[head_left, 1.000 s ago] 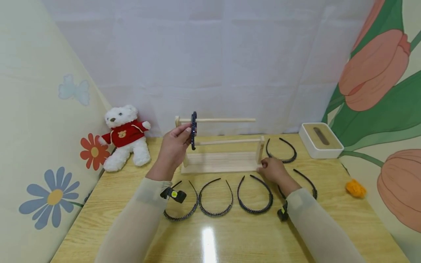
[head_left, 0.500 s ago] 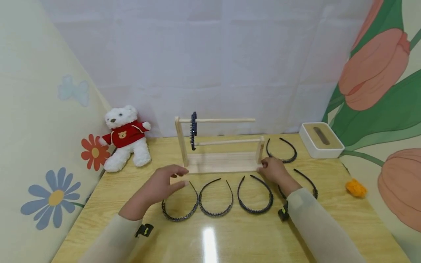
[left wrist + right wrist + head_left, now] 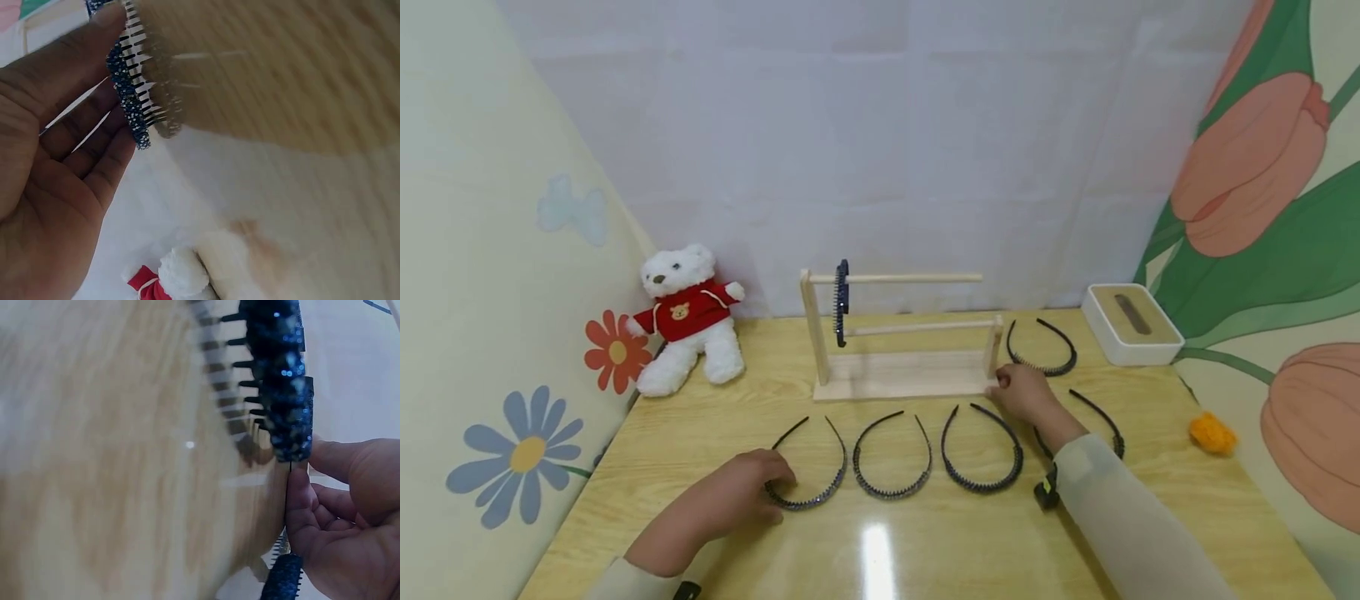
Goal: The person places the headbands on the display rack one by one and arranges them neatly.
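Note:
The left hand (image 3: pixel 741 492) grips the leftmost dark toothed headband (image 3: pixel 808 503) on the table. In the left wrist view, its thumb and fingers lie on either side of the glittery headband (image 3: pixel 130 103). At the right end of a wooden rack (image 3: pixel 906 383), the right hand (image 3: pixel 1024 393) holds the base, fingers curled; part of this contact is hidden. Another headband (image 3: pixel 841 304) hangs over the rack's rods near its left post. More headbands, such as a middle one (image 3: pixel 891 493) and a darker one (image 3: pixel 983 483), lie in a row before the rack.
Beside the right hand lie two more headbands, one behind (image 3: pixel 1060 367) and one near the wrist (image 3: pixel 1108 417). A white box (image 3: pixel 1138 350) stands at the back right, near an orange flower-like piece (image 3: pixel 1212 433). A white teddy bear (image 3: pixel 688 317) sits at the back left.
The left hand has let go of the headband on the rack and come down and toward the front left, onto the leftmost headband. The right hand stays at the rack's base.

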